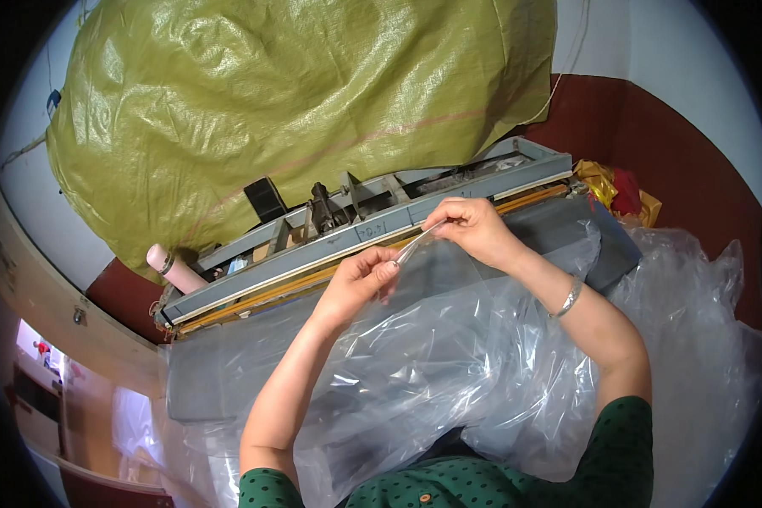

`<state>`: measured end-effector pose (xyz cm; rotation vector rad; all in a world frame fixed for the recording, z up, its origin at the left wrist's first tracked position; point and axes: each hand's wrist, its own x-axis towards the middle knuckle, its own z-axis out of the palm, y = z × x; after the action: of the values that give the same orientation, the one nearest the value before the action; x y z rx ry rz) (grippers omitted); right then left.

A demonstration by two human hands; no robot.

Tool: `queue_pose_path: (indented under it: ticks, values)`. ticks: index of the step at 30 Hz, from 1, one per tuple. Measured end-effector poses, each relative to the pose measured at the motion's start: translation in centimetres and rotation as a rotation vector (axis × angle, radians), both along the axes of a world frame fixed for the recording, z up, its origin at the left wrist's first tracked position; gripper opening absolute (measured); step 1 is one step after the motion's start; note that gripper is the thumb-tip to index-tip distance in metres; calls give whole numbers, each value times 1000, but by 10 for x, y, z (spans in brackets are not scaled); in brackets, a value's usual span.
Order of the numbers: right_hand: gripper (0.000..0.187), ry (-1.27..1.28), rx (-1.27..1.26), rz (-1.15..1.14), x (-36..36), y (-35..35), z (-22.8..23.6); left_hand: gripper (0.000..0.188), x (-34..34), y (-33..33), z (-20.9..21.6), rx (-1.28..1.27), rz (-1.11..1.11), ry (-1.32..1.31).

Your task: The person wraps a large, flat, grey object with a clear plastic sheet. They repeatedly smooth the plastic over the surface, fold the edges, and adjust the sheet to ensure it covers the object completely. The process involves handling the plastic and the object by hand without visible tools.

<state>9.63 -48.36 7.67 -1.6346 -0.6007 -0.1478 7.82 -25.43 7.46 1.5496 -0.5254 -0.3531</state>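
Between my two hands a thin gathered piece of clear plastic film (414, 245) is stretched, slanting up to the right. My left hand (357, 286) pinches its lower end between thumb and fingers. At the upper end, my right hand (476, 232) has its fingertips closed on the same film. Both hands are raised in front of a long grey metal-framed machine (389, 222), just over its near edge. Below them, crumpled clear plastic sheeting (415, 372) spreads over a grey work surface (229, 372) and toward me. Whether the pinched film joins that sheeting is unclear.
A pink bottle (176, 269) leans at the machine's left end, and a black flat object (266, 200) stands behind its frame. A yellow-green woven tarp (313, 93) hangs at the back. Gold and red crumpled material (618, 190) lies beyond the right end; more clear plastic (686, 296) bulges there.
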Motion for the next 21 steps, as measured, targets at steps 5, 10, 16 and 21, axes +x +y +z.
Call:
queue_pose_path:
  ticks: [5,10,16,21]
  values:
    - [31,29,88,-98,-5,-3,-5,13,5,-2,-11,-75,139,-112]
    - [33,245,-38,29,0,-8,-9,12,4,-8,-12,-6,208,-240]
    - [22,151,-138,-52,14,-6,-1,11,13,-13,-25,287,144,-493]
    - [14,-54,-837,-629,32,-87,-55,10,23,27,-62,498,-338,268]
